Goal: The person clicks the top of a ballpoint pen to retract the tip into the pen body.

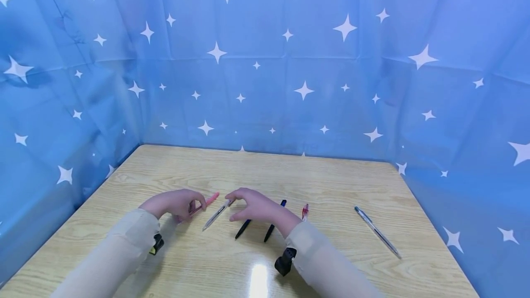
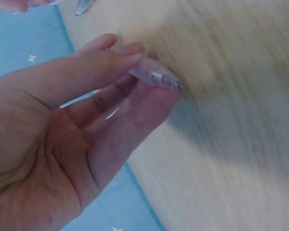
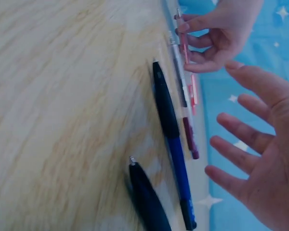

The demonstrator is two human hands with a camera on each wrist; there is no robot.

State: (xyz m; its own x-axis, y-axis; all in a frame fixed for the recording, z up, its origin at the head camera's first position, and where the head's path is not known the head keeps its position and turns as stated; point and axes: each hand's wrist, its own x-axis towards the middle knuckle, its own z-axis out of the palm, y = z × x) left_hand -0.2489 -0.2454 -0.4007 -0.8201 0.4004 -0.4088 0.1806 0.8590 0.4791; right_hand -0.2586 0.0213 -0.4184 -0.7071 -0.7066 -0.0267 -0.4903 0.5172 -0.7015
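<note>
My left hand point(image 1: 182, 203) pinches a pink pen point(image 1: 212, 198) between thumb and fingers, low over the left part of the table. The left wrist view shows its clear tip point(image 2: 156, 76) poking out past the fingertips. Just right of it lies a clear pen point(image 1: 215, 217) with a dark purple end, which the right wrist view shows as well. My right hand point(image 1: 256, 206) is at the far end of that pen, fingers spread and nothing between them. Two dark pens, one black and blue point(image 3: 172, 130), the other black point(image 3: 147, 197), lie partly hidden beneath the right hand and wrist.
A red and clear pen point(image 1: 305, 212) lies right of the right wrist. Farther right, a clear pen with a teal end point(image 1: 377, 231) lies slantwise. The wooden table point(image 1: 331, 178) is bordered by a blue star-patterned curtain point(image 1: 265, 114) at the back and sides.
</note>
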